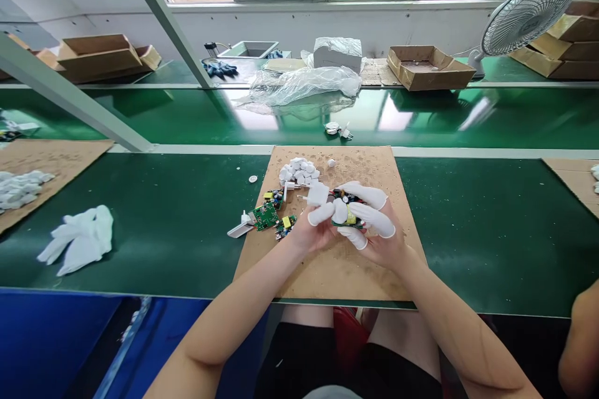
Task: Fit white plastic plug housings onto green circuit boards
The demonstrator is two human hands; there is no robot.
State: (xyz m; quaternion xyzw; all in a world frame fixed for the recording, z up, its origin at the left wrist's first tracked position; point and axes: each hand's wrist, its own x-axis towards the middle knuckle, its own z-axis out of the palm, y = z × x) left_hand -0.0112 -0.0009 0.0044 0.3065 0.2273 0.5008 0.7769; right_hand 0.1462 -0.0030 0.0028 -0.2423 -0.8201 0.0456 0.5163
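White finger covers sit on the fingers of both my hands. My left hand [321,229] is closed on a white plastic plug housing [318,194], near the middle of the brown board [299,274]. Against it, my right hand [379,224] is wrapped round a green circuit board [349,215] with dark and yellow parts; my left fingertips touch its near side. Left of my hands lie more green circuit boards [266,216] with white plug pieces. Behind them is a pile of small white parts [299,171].
A white glove [84,237] lies on the green table at the left. Small white pieces [337,130] rest on the green belt ahead. Farther back are a plastic bag [304,84], an open carton [428,68] and a fan [528,15]. A person's arm [580,343] shows at right.
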